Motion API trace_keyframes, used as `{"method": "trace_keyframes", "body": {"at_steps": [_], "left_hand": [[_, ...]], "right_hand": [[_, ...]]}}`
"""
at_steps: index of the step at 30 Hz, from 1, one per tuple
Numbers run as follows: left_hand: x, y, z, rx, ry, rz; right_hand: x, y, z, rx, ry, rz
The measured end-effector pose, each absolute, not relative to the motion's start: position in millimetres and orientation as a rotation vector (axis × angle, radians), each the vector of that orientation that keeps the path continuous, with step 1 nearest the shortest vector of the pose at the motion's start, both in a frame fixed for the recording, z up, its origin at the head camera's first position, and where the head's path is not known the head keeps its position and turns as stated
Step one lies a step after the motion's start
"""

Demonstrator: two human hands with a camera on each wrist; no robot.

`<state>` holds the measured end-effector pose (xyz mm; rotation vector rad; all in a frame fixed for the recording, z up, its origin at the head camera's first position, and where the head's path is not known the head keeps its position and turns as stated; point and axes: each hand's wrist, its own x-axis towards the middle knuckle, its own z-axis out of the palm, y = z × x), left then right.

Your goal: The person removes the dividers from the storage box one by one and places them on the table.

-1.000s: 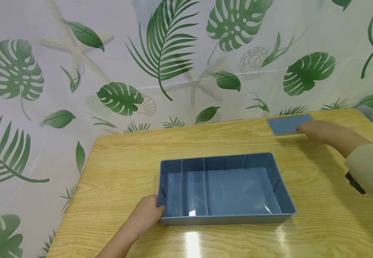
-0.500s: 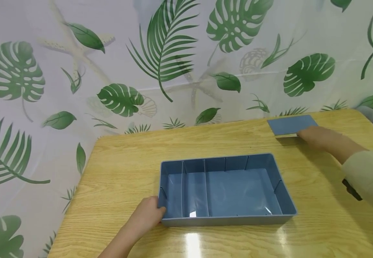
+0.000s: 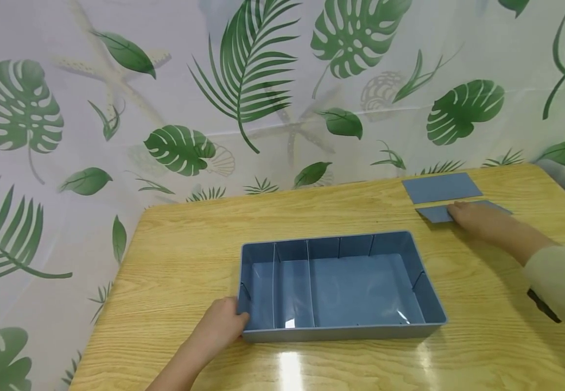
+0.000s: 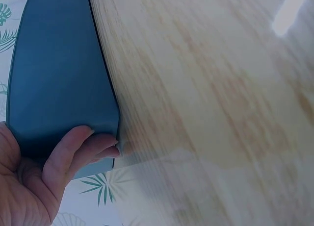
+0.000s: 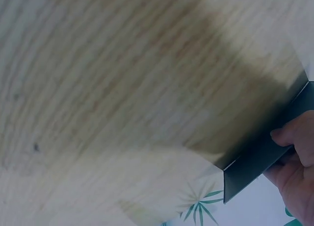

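Note:
A blue rectangular box (image 3: 360,290) stands on the table, with two thin dividers across its left part. My left hand (image 3: 221,324) grips its front left corner, the thumb over the rim. In the left wrist view, fingers (image 4: 68,152) press on the box's outer wall (image 4: 54,69). At the far right, my right hand (image 3: 480,220) pinches a thin blue divider panel (image 3: 433,214), tilted and raised off the table at least in part. Just behind it lies a second flat blue panel (image 3: 440,187). In the right wrist view, the thumb lies on the held panel (image 5: 252,164).
The wooden table (image 3: 189,255) reaches back to a leaf-printed cloth (image 3: 272,130) hanging behind it. Wood surface lies left of the box and between the box and the panels.
My right hand has drawn a panel toward me and tilted it, so it now shows apart from the one behind. The left hand and the box have stayed in place.

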<state>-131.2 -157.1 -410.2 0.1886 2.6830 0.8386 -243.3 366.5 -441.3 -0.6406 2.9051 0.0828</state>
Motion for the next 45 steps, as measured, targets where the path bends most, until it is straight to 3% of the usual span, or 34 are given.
{"method": "trace_keyframes", "body": {"at_steps": [19, 45], "left_hand": [[-130, -157, -411, 0.175, 2.628, 0.909], [-131, -158, -411, 0.208, 2.664, 0.875]], "right_hand": [[-235, 365, -447, -0.588, 2.878, 0.022], [-253, 361, -429, -0.413, 2.866, -0.042]]}}
